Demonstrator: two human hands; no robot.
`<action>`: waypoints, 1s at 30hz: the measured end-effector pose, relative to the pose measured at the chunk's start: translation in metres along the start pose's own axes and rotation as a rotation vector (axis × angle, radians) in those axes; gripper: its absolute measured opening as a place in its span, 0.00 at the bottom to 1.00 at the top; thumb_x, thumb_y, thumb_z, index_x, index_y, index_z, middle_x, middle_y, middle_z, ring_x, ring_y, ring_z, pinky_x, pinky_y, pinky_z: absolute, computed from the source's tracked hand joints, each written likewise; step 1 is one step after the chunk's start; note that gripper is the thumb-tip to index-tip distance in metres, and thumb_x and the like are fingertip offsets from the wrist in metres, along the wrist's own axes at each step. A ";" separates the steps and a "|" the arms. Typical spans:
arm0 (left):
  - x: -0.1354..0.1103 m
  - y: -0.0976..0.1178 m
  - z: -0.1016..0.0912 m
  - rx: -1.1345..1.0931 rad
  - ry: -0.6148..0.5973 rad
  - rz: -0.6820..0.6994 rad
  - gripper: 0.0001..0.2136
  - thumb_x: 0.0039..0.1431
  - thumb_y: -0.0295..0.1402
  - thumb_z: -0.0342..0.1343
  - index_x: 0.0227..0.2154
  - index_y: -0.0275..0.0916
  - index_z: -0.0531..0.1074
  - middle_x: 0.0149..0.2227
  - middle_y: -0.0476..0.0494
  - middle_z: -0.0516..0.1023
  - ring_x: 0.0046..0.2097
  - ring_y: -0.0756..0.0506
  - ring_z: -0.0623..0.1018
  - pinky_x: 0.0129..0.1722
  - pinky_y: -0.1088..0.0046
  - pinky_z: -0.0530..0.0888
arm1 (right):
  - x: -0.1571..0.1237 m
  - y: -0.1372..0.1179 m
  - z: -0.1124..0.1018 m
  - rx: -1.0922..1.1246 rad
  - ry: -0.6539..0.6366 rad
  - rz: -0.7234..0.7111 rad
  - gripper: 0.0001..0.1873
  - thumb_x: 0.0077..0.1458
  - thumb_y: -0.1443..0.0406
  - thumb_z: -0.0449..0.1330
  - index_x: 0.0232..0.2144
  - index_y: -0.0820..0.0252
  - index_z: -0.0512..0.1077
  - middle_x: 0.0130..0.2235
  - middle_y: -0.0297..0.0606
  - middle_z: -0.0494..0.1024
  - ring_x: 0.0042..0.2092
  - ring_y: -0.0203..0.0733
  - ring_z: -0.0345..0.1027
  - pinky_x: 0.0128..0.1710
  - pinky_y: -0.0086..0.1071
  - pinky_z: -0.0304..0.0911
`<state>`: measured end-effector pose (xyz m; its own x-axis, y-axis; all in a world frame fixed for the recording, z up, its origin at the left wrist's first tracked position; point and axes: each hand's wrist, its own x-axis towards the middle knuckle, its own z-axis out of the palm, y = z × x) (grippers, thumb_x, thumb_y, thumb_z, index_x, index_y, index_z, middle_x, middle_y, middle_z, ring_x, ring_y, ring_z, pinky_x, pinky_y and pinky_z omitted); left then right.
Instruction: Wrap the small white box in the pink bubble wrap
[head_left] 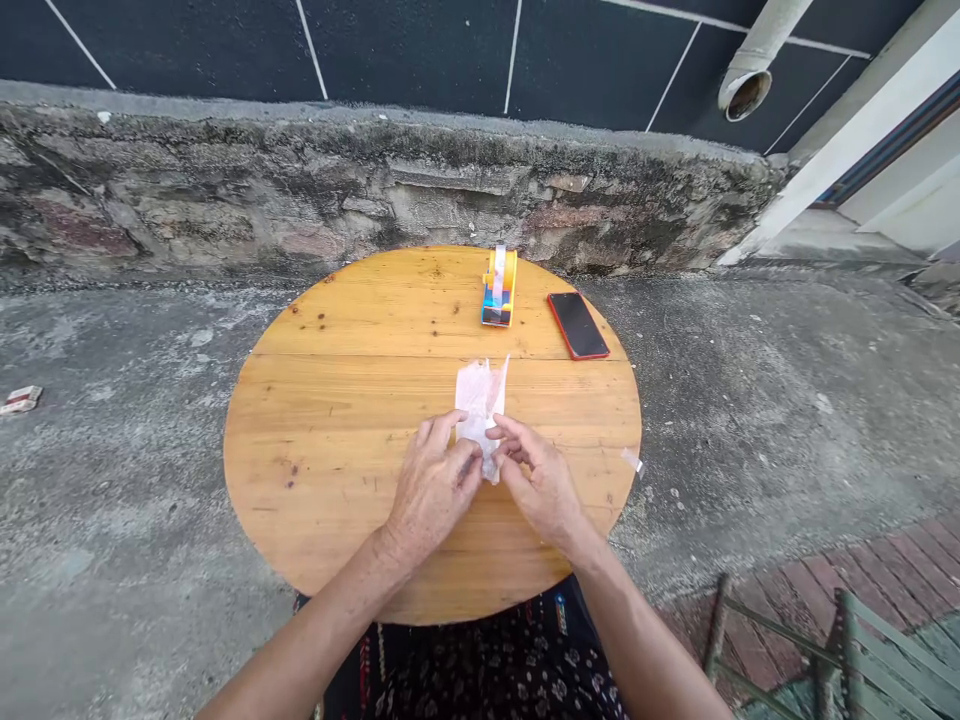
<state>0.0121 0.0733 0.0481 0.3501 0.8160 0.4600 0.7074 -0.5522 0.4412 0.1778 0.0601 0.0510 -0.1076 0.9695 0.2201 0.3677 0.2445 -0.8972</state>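
Left hand [437, 478] on crumpled white sheet [475, 392], I can't tell if pinching; right hand [538, 482] at other side, fingers spread; tape [499, 272] sits in blue holder [490, 300]

On the table [322, 450], sheet [474, 392] between the hands [435, 478] [544, 488], tape dispenser [499, 288] behind, phone [578, 325] right of the dispenser

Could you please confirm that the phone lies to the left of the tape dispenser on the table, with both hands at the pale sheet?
Not quite: the head view shows the phone to the right of the tape dispenser. Both do lie on the table, and the left hand and right hand are at the pale sheet.
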 end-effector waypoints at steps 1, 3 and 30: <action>0.002 0.000 -0.002 0.004 -0.022 0.022 0.05 0.56 0.23 0.54 0.29 0.39 0.72 0.51 0.40 0.68 0.51 0.39 0.68 0.48 0.57 0.71 | 0.004 0.003 -0.006 -0.023 0.025 -0.005 0.20 0.57 0.70 0.52 0.51 0.56 0.68 0.45 0.39 0.77 0.39 0.37 0.72 0.41 0.33 0.68; 0.007 -0.001 -0.004 0.014 -0.065 0.056 0.06 0.55 0.22 0.54 0.28 0.39 0.71 0.50 0.40 0.69 0.51 0.38 0.68 0.48 0.58 0.71 | 0.015 0.007 -0.019 -0.124 0.040 -0.018 0.15 0.59 0.68 0.52 0.47 0.56 0.72 0.42 0.39 0.79 0.41 0.39 0.72 0.42 0.34 0.67; 0.033 -0.014 -0.010 -0.234 -0.342 0.031 0.06 0.51 0.20 0.53 0.27 0.38 0.68 0.39 0.44 0.74 0.43 0.43 0.72 0.43 0.65 0.71 | 0.079 0.019 -0.025 -0.620 -0.384 -0.314 0.13 0.61 0.68 0.50 0.35 0.56 0.75 0.32 0.38 0.79 0.33 0.39 0.70 0.36 0.31 0.59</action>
<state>0.0076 0.1066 0.0643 0.5811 0.7862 0.2104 0.5487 -0.5694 0.6122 0.1994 0.1412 0.0611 -0.5611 0.8083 0.1786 0.7024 0.5790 -0.4139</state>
